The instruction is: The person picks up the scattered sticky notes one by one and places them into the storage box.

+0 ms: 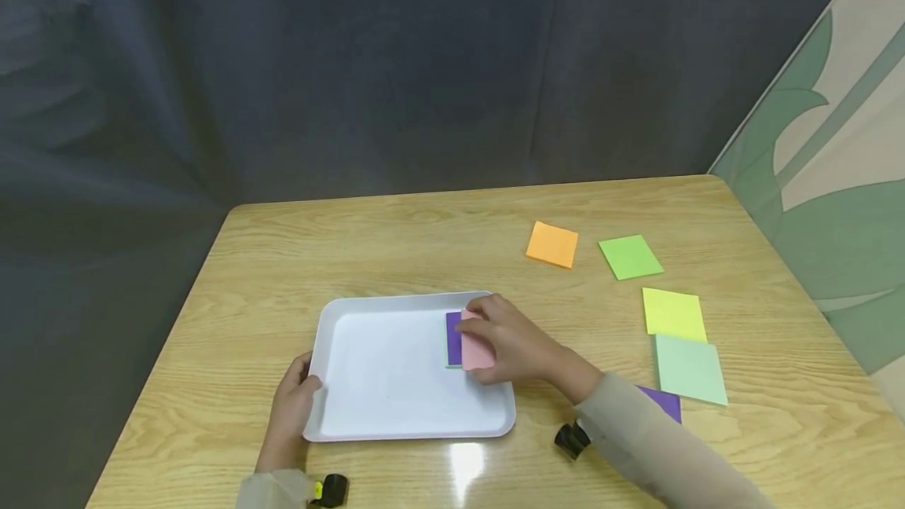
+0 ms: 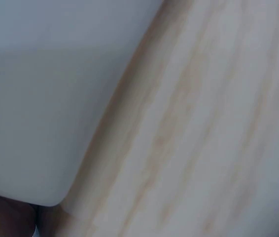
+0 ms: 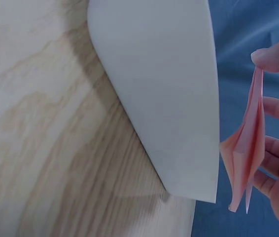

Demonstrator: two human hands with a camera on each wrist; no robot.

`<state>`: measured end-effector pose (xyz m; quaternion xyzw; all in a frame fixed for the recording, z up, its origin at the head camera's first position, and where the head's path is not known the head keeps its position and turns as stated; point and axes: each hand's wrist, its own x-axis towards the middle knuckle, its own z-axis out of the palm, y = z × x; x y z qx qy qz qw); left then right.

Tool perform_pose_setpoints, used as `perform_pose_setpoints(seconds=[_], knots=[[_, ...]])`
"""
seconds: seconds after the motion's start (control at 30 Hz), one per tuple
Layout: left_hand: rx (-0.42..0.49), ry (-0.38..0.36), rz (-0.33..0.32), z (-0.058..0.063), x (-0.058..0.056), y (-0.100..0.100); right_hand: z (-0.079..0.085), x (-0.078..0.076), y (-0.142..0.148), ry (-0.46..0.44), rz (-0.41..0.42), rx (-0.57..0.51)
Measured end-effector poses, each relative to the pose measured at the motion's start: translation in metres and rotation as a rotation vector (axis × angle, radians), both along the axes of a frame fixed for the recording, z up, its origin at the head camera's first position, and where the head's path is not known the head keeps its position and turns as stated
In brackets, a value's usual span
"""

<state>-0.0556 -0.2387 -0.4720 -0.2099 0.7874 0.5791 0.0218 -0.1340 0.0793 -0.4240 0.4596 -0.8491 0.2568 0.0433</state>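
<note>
A white rectangular tray (image 1: 382,387) lies on the wooden table in the head view. My left hand (image 1: 291,407) grips its left side, with the thumb over the rim. Between the thumb and fingers of my right hand (image 1: 519,348) is a pink sticky-note stack (image 1: 477,346), held over the right part of the tray. In the right wrist view the pink stack (image 3: 248,148) is seen from its edge, its sheets spread apart. Partly hidden under it, a purple sticky note (image 1: 453,336) lies in the tray, with a thin light green edge showing below.
Right of the tray, orange (image 1: 552,244), green (image 1: 631,257), yellow (image 1: 675,313) and mint (image 1: 690,368) square notes lie on the table (image 1: 396,250). Another purple note (image 1: 665,404) is partly covered by my right sleeve (image 1: 636,430). A dark curtain (image 1: 424,69) hangs behind.
</note>
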Motion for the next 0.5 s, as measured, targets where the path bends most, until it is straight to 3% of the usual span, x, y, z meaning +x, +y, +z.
perform_pose_setpoints(seconds=[0.5], knots=[[0.016, 0.000, 0.004, -0.002, 0.000, 0.000, -0.009, -0.007, -0.018, -0.022, 0.030, 0.006]])
